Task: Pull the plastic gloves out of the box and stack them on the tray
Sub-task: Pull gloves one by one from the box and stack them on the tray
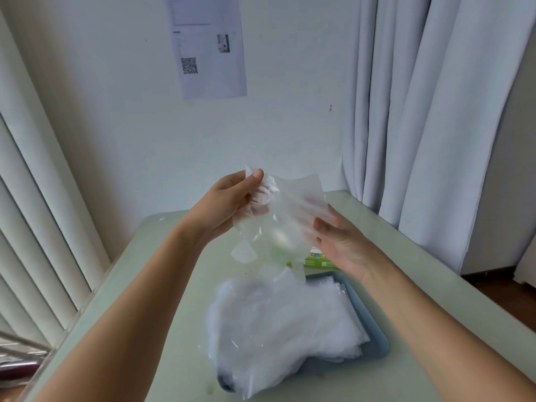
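Thick pile (278, 320) already lay on the tray (374, 323)! Left hand (229, 201) pinched another glove (284, 210) aloft, right hand (342, 242) spread nearly flat behind it (grip unclear); box (319, 261) contents unseen.

A white wall (116, 117) is seen at the back, and a printed sheet (214, 79) is fixed to it. A QR code (189, 65) is printed on the sheet. Pale curtains (435, 111) are hung in long folds at the right. Vertical blinds (34, 216) are set along the left. A pale green table (145, 262) is placed in the corner between them. A strip of dark wooden floor (510, 288) is shown at the right. The room is softly and evenly lit.
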{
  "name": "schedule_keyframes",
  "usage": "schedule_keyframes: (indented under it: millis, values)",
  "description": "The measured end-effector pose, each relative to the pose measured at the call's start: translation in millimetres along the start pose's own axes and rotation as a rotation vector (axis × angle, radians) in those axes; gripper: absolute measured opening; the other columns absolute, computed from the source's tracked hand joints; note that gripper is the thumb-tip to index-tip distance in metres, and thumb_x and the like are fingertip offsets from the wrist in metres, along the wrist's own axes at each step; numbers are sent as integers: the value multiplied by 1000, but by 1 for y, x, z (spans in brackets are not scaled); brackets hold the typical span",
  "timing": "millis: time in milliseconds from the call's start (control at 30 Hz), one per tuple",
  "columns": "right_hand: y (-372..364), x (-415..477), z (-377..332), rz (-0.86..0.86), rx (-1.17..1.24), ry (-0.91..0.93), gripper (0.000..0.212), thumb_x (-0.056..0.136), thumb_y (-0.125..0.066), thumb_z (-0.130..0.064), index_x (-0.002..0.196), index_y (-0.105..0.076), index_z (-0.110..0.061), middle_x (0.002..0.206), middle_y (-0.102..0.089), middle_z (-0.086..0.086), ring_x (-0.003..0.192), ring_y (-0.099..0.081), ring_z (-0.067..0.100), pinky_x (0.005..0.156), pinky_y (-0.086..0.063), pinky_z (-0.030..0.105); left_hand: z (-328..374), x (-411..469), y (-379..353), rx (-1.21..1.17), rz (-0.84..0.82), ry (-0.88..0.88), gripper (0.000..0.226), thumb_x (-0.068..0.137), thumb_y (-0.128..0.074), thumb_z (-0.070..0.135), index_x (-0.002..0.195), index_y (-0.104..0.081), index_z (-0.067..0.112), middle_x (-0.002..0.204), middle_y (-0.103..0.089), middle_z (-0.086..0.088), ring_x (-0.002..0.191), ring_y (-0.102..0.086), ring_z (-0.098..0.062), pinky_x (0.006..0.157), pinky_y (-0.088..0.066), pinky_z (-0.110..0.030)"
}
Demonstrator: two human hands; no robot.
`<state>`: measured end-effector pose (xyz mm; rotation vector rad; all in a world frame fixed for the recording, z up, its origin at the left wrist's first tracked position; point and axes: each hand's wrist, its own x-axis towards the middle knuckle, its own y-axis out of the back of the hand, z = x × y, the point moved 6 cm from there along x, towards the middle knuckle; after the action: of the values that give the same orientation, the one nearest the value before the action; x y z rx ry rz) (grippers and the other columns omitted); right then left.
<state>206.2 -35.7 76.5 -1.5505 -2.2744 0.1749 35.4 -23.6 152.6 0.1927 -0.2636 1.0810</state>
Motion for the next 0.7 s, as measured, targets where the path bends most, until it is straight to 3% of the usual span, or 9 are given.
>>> schedule_keyframes:
  millis: [200,300,367,467,600,700]
  values:
    - [-25,-22,-2,-67,-166,-102,71,57,-84,-48,106,-68,1,112,-68,14,108,-64,22,91,-50,23,0,-22,7,186,-11,94,33,98,-49,34,81,-55,6,62,-57,3,56,-39,-14,52,-37,-20]
    - [-41,-32,-8,-46,-268,-92,31,80,-67,-31,89,-70,-1,90,-67,14,86,-62,24,81,-50,23,1,-31,4,411,7,190,34,100,-45,30,77,-57,8,50,-55,11,47,-32,-8,45,-28,-17]
    - [-42,-36,-4,7,-333,-117,18,89,-62,-16,85,-66,1,79,-66,13,71,-58,19,69,-49,21,-8,-35,2,495,-35,295,34,98,-48,32,75,-58,11,44,-51,11,46,-30,-9,46,-26,-18]
    - [-26,-44,17,162,-376,-199,6,91,-60,-5,86,-62,-1,65,-68,6,54,-62,12,53,-51,19,-35,-37,15,592,8,414,27,87,-65,38,86,-60,12,51,-58,13,51,-37,-10,48,-30,-18]
    - [-2,-56,53,238,-471,-334,14,92,-55,3,80,-58,-2,59,-59,12,41,-53,11,41,-44,22,-88,-42,32,583,182,546,49,75,-81,27,114,-54,13,91,-62,-4,64,-48,-13,54,-37,-20]
    - [22,-58,77,288,-650,-390,16,91,-56,2,76,-57,-2,59,-59,12,40,-52,14,43,-41,24,-119,-47,35,675,227,554,59,72,-83,21,120,-51,10,88,-58,0,66,-50,-11,53,-37,-19]
